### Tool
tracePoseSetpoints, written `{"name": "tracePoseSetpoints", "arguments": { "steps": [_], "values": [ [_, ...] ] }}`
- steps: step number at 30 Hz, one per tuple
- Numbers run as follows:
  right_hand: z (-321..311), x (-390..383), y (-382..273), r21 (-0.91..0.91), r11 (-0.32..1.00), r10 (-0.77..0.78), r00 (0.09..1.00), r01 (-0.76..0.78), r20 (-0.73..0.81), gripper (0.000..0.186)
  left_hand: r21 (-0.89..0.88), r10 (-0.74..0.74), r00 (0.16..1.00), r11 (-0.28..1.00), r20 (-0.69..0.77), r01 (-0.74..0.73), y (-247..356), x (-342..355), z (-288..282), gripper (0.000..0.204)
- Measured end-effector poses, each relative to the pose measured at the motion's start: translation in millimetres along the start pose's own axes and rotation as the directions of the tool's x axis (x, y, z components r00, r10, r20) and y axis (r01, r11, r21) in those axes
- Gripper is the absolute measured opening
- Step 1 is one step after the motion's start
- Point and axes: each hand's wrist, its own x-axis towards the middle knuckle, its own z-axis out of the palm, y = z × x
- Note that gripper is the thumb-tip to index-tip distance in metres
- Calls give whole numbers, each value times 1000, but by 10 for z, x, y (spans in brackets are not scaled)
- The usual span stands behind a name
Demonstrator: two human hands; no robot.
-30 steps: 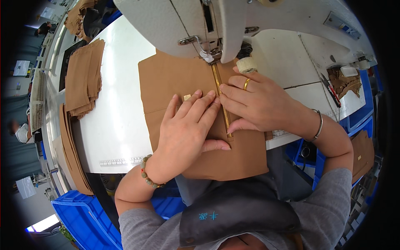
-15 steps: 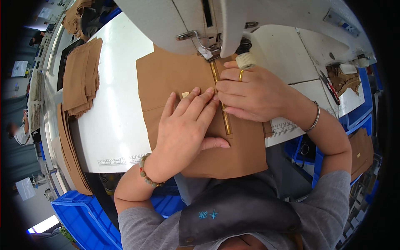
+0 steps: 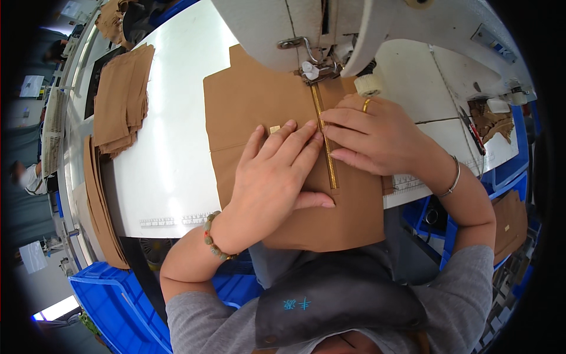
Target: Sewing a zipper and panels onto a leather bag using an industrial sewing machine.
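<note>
A brown leather-like panel [image 3: 247, 106] lies under the sewing machine's head [image 3: 265, 26]. A gold-toothed zipper [image 3: 331, 159] runs down it, its far end at the presser foot [image 3: 312, 72]. My left hand [image 3: 268, 180] rests flat on the panel left of the zipper, fingers spread and thumb out. Just past its fingers shows a small pale tab [image 3: 275, 129]. My right hand [image 3: 377, 133], wearing a ring, lies over the panel right of the zipper, fingers stretched toward the teeth, thumb apart. Neither hand grips anything visible. The needle tip cannot be made out.
Stacked brown pieces [image 3: 122, 97] lie on the white table [image 3: 177, 171] at left; more panels [image 3: 103, 206] hang over its edge. Red-handled snips [image 3: 473, 133] and brown scraps [image 3: 492, 121] are at right. Blue bins [image 3: 112, 295] stand below. A white knob [image 3: 368, 85] sits near my right hand.
The whole view has shifted, so panel and machine appear farther right. My right hand has slid slightly right relative to the zipper. My left hand keeps its place on the panel.
</note>
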Motion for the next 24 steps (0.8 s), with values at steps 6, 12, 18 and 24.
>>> {"name": "tracePoseSetpoints", "arguments": {
  "steps": [6, 12, 18, 24],
  "values": [
    [-34, -63, -8, -40, 999, -29, 999, 27, -43, 36, 15, 10, 1000, 1000, -10, -10, 0, 8, 15, 90],
    [-48, -52, -49, -58, 997, -49, 999, 47, -22, 43, 7, 14, 1000, 1000, -6, -14, -12, 16, -5, 90],
    [-72, -45, -59, -88, 996, -24, 1000, 25, 8, 46, 57, 22, 1000, 998, -4, -22, -30, 50, -2, 91],
    [-43, -53, -11, -120, 993, 2, 1000, -6, -31, 52, 67, 20, 999, 998, -49, -17, -157, 195, 41, 91]
  ]
}}
